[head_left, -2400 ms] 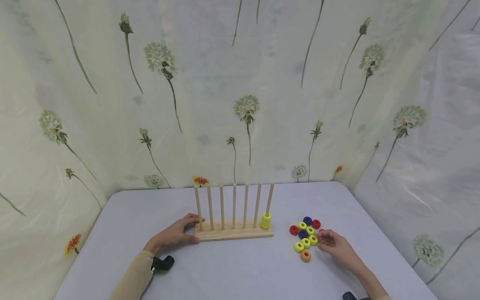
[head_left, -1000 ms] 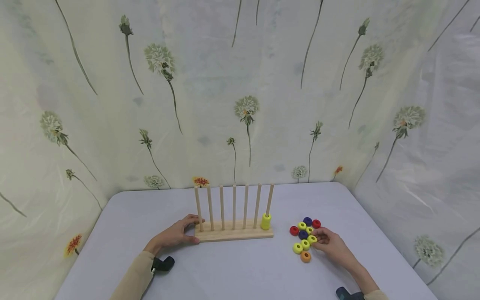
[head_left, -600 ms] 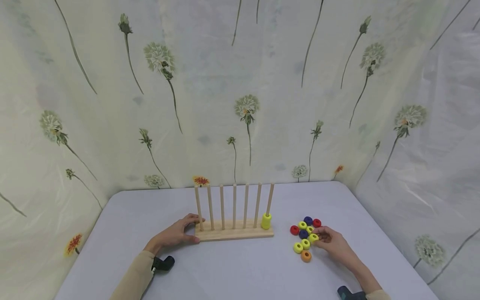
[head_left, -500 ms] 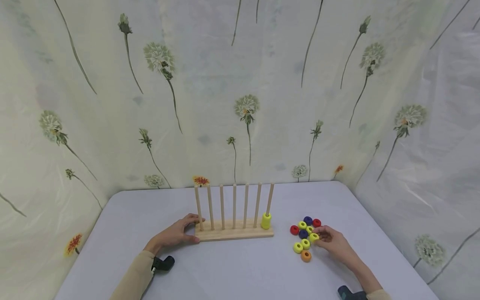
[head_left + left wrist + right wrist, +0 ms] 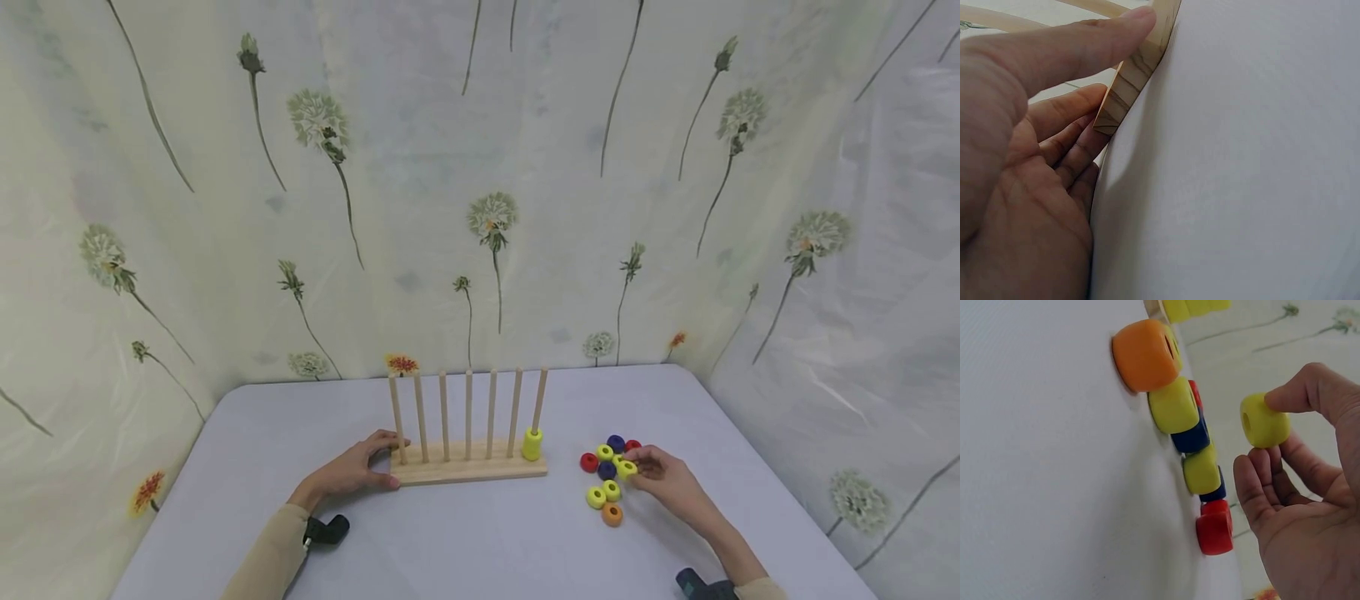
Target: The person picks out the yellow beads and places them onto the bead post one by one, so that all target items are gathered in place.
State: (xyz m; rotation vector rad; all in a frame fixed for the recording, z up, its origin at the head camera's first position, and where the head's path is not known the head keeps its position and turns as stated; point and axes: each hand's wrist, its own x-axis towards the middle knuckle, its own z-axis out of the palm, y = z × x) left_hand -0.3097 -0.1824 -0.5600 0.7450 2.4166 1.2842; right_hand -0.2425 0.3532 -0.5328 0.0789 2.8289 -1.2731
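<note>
A wooden peg rack (image 5: 465,474) with several upright pegs stands on the table. Yellow beads (image 5: 532,445) are stacked on its rightmost peg. My left hand (image 5: 348,470) grips the rack's left end, thumb in front and fingers behind; the left wrist view shows the thumb on the wood's edge (image 5: 1127,87). Between thumb and fingertips my right hand (image 5: 671,483) pinches a yellow bead (image 5: 1264,420), lifted off the table with its hole showing. Below it lie loose beads: an orange one (image 5: 612,514), yellow ones (image 5: 596,497), blue ones (image 5: 607,471) and red ones (image 5: 589,462).
The white table (image 5: 480,550) runs back to a curtain (image 5: 420,208) printed with dandelions, which also hangs on both sides. Dark wrist devices (image 5: 327,530) are worn on the forearms.
My right hand has moved in to the bead group, taken a yellow bead and raised it slightly above the others. My left hand and the rack have stayed put.
</note>
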